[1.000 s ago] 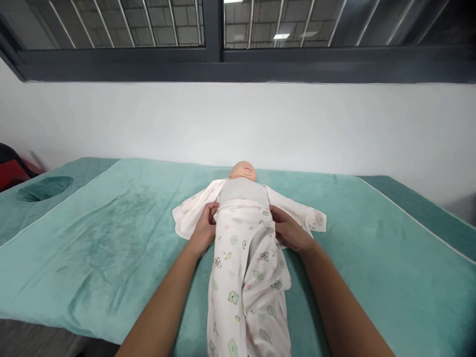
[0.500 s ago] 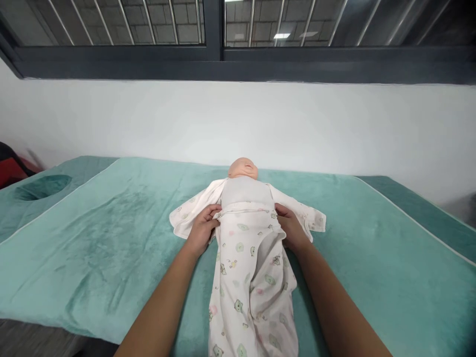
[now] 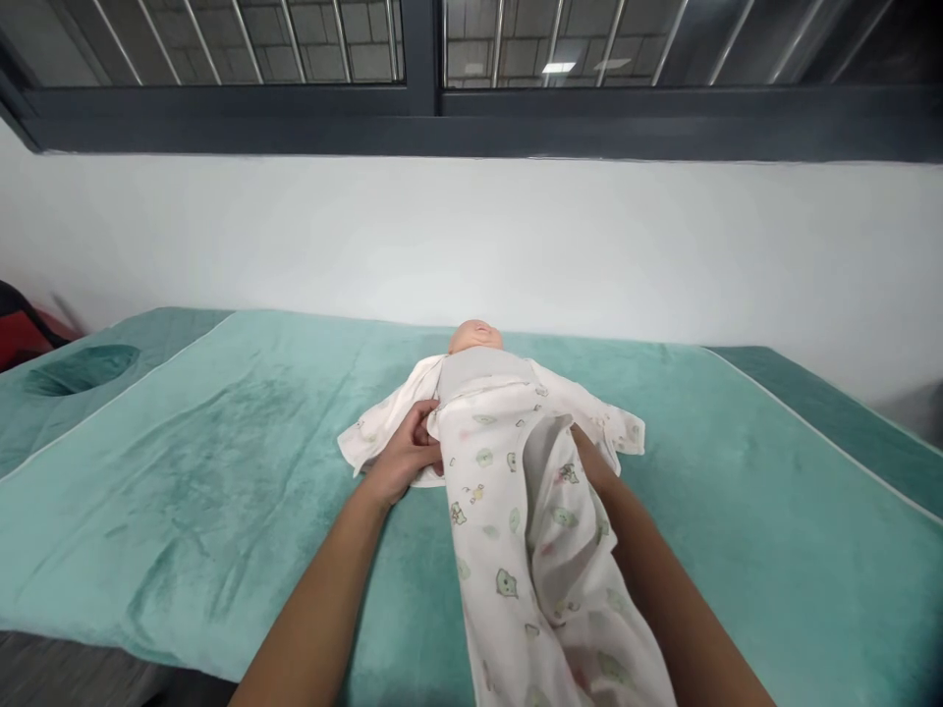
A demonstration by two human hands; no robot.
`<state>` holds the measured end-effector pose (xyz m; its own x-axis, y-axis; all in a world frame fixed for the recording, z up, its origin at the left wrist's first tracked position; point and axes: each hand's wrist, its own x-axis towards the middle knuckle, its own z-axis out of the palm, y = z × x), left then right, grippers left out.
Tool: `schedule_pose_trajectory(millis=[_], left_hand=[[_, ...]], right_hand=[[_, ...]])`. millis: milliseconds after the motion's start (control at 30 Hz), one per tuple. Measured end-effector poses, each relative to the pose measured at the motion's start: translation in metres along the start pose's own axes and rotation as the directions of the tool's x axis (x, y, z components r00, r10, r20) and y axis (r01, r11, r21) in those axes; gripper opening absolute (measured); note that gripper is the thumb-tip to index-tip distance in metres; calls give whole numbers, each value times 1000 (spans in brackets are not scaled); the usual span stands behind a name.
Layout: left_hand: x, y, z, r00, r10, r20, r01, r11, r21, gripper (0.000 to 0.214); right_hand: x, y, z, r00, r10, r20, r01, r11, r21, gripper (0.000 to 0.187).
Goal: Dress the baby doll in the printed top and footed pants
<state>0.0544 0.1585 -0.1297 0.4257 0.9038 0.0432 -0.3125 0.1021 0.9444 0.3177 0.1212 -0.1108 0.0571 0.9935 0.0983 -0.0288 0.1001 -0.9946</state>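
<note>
Trousers (image 3: 486, 530) over a doll (image 3: 475, 336) on green bedding (image 3: 221, 491) partly hide the right hand (image 3: 591, 460), grip unclear; left fingers (image 3: 419, 410) pinch their waist.

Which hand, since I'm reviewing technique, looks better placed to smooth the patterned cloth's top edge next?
Probably the left hand: it is by the top edge of the patterned cloth; the right hand is partly hidden behind it.

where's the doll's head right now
In the head camera's view, the doll's head is near the center, on the green cover by the white wall, beyond the left hand.
</note>
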Motion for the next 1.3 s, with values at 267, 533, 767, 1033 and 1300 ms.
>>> schedule_pose_trajectory(millis=[267,533,767,1033,1300], left_hand=[[-1,3,3,999,3,-44,-7,996,-85,36],[1,1,-2,990,0,-141,-21,988,-150,29],[1,-2,-4,996,28,-85,-31,999,-33,39],[7,-3,1,962,90,-258,-41,981,188,22],[12,-3,6,947,100,-306,-50,984,169,24]], right_hand=[[1,2,8,993,101,65,-108,987,115,28],[5,16,-6,992,102,79,-120,956,270,16],[2,4,4,971,80,224,-101,992,82,42],[5,9,12,984,-4,177,-10,997,78,39],[14,25,10,998,11,-66,-12,1000,-18,20]])
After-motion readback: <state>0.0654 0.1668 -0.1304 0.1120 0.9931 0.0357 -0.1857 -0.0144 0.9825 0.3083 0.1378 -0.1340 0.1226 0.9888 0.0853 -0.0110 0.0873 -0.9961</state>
